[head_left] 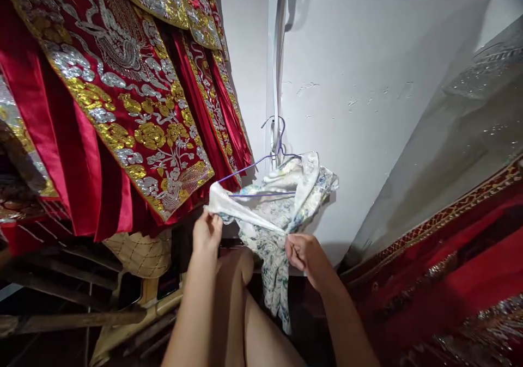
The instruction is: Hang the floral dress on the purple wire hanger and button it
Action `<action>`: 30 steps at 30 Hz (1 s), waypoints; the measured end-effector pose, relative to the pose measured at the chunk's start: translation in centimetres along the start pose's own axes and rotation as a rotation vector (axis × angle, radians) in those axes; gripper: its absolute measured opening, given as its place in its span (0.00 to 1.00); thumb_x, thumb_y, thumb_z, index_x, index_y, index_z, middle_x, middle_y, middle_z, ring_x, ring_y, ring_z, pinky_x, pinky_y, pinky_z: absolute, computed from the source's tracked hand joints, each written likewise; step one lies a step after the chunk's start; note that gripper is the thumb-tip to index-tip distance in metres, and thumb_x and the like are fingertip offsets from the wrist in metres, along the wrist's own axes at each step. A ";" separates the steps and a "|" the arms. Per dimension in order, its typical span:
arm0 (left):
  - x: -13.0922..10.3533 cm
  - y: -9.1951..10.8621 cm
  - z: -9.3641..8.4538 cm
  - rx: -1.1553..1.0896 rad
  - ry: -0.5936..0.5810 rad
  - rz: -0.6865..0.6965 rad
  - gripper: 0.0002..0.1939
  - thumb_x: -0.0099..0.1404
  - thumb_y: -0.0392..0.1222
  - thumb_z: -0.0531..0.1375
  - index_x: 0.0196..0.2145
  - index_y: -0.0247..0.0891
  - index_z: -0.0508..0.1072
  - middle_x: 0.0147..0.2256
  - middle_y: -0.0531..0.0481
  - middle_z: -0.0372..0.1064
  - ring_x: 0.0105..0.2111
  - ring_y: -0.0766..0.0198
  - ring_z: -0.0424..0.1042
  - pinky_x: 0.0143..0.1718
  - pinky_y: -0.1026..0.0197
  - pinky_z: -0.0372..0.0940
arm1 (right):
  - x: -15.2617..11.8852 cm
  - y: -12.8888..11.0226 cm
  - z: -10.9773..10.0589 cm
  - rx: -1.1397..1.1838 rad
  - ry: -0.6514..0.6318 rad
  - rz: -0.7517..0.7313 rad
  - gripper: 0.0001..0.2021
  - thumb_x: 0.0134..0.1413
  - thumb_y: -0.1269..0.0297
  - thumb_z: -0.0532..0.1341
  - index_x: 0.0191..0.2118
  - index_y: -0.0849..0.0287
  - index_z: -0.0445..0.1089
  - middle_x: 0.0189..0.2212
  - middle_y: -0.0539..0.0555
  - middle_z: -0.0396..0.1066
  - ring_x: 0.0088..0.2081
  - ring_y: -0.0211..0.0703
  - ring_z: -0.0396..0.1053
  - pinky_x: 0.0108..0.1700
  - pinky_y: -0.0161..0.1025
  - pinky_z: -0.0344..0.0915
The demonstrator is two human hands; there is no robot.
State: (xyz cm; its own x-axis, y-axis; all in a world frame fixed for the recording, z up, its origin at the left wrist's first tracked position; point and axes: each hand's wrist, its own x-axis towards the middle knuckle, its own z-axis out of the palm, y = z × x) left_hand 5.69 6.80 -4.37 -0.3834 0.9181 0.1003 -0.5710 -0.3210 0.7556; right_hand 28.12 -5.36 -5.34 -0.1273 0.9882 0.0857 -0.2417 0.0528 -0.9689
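A pale floral dress (272, 247), white with blue and green print, hangs on a thin purple hanger (253, 164) in front of the white wall. Its neckline gapes, and the hanger's lower bar shows through the opening. My left hand (208, 228) pinches the fabric at the left shoulder. Lower down at the front, my right hand (301, 252) is closed on the neckline edge, pulling it taut between both hands. Below, the gathered body of the dress narrows and dangles beside my knee.
Red garments with gold and silver sequins (151, 133) hang close on the left. Wooden poles (73, 320) and a woven basket-like object (143, 252) are underneath. Red fabric with gold trim (461, 269) lies at the right, near clear plastic sheeting (461, 116). A white strap (277, 56) runs down the wall.
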 end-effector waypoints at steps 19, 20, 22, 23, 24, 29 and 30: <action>-18.6 -1.3 1.0 0.118 -0.463 -0.154 0.13 0.69 0.51 0.60 0.32 0.38 0.70 0.31 0.51 0.64 0.31 0.65 0.65 0.34 0.65 0.63 | -4.7 5.6 -2.8 -0.106 0.097 0.059 0.27 0.57 0.35 0.57 0.32 0.56 0.77 0.29 0.54 0.72 0.32 0.46 0.67 0.38 0.42 0.63; -19.3 -1.1 1.3 0.220 -0.554 -0.093 0.13 0.71 0.49 0.58 0.32 0.38 0.71 0.32 0.50 0.65 0.32 0.64 0.65 0.36 0.64 0.63 | -4.6 5.6 -2.2 -0.029 0.066 0.098 0.30 0.57 0.32 0.54 0.34 0.56 0.77 0.31 0.55 0.73 0.35 0.48 0.69 0.42 0.43 0.64; -20.0 -0.5 1.7 0.406 -0.715 0.021 0.13 0.72 0.46 0.55 0.34 0.39 0.74 0.36 0.47 0.66 0.38 0.60 0.67 0.42 0.60 0.63 | -4.8 5.4 -1.3 0.120 -0.017 0.187 0.37 0.54 0.26 0.48 0.35 0.56 0.77 0.32 0.56 0.73 0.38 0.51 0.71 0.43 0.46 0.66; -19.9 -0.2 1.7 0.480 -0.762 0.071 0.12 0.73 0.45 0.54 0.36 0.39 0.75 0.38 0.45 0.67 0.41 0.58 0.68 0.45 0.59 0.63 | -4.9 5.0 -0.9 0.168 -0.066 0.212 0.40 0.52 0.24 0.46 0.36 0.56 0.77 0.31 0.57 0.73 0.38 0.52 0.71 0.43 0.46 0.66; -19.7 0.0 1.7 0.539 -0.773 0.112 0.12 0.73 0.44 0.54 0.37 0.40 0.76 0.40 0.44 0.67 0.43 0.57 0.68 0.48 0.58 0.63 | -5.0 4.5 -0.7 0.186 -0.114 0.210 0.42 0.51 0.22 0.44 0.37 0.56 0.77 0.31 0.57 0.73 0.39 0.53 0.71 0.43 0.46 0.67; -17.2 0.0 0.4 0.638 -0.644 0.206 0.11 0.72 0.45 0.56 0.43 0.42 0.76 0.52 0.42 0.67 0.55 0.52 0.66 0.57 0.53 0.60 | -3.8 0.8 -0.3 -0.108 -0.337 0.076 0.18 0.52 0.46 0.68 0.40 0.56 0.76 0.33 0.52 0.74 0.37 0.47 0.69 0.41 0.41 0.66; -16.8 -0.1 0.1 0.620 -0.623 0.203 0.12 0.71 0.46 0.57 0.48 0.42 0.75 0.56 0.41 0.65 0.59 0.51 0.63 0.60 0.52 0.58 | -3.4 0.1 -0.3 -0.171 -0.326 0.085 0.14 0.49 0.54 0.71 0.37 0.57 0.76 0.30 0.50 0.72 0.34 0.44 0.68 0.37 0.39 0.65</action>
State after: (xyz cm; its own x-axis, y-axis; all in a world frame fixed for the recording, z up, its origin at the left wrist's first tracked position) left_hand 12.28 -8.54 -6.04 0.1318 0.8748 0.4661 0.0279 -0.4733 0.8804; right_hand 28.87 -8.65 -5.76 -0.4458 0.8940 0.0460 -0.0568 0.0231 -0.9981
